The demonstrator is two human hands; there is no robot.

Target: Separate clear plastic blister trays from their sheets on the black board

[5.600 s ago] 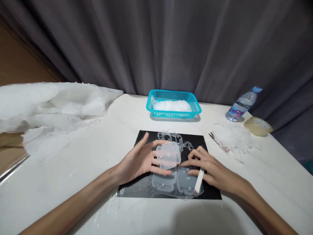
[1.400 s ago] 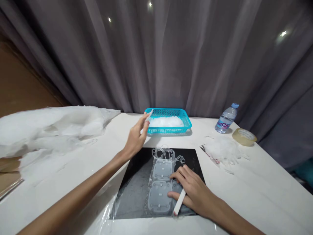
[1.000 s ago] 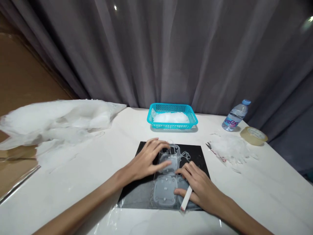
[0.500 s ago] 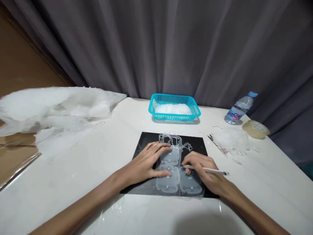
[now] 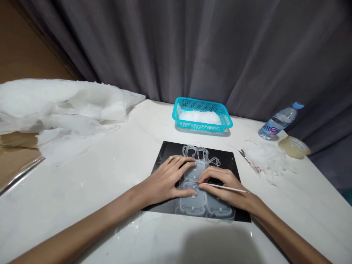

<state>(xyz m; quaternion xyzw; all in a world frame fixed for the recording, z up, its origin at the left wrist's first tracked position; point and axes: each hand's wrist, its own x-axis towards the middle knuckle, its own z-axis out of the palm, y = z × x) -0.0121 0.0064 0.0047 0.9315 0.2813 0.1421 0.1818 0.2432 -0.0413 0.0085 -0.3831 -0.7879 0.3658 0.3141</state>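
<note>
My left hand point(image 5: 172, 179) lies flat with its fingers spread, pressing on a sheet of translucent plastic pieces point(image 5: 192, 205) over a black board point(image 5: 161, 205). These pieces are rounded squares with small dots. In a pen-like grip, my right hand point(image 5: 224, 185) holds a slim white stick-like tool point(image 5: 231, 189). Its working end is hidden at the fingertips, by the gap between the upper and lower pieces. Another rounded square point(image 5: 220, 209) lies partly under my right hand. Thin cut-out plastic strips point(image 5: 211, 159) curl at the board's far edge.
A turquoise basket point(image 5: 203, 127) holding a white translucent heap stands behind the board. To the right are scissors point(image 5: 250, 163), plastic scraps point(image 5: 271, 157), a tape roll point(image 5: 294, 147) and a water bottle point(image 5: 279, 123). Bulky white plastic bags point(image 5: 71, 102) cover the left side.
My left hand held up a loose translucent piece, reached to the basket, and came back without it to lie on the sheet. My right hand turned the white tool into a pen-like grip.
</note>
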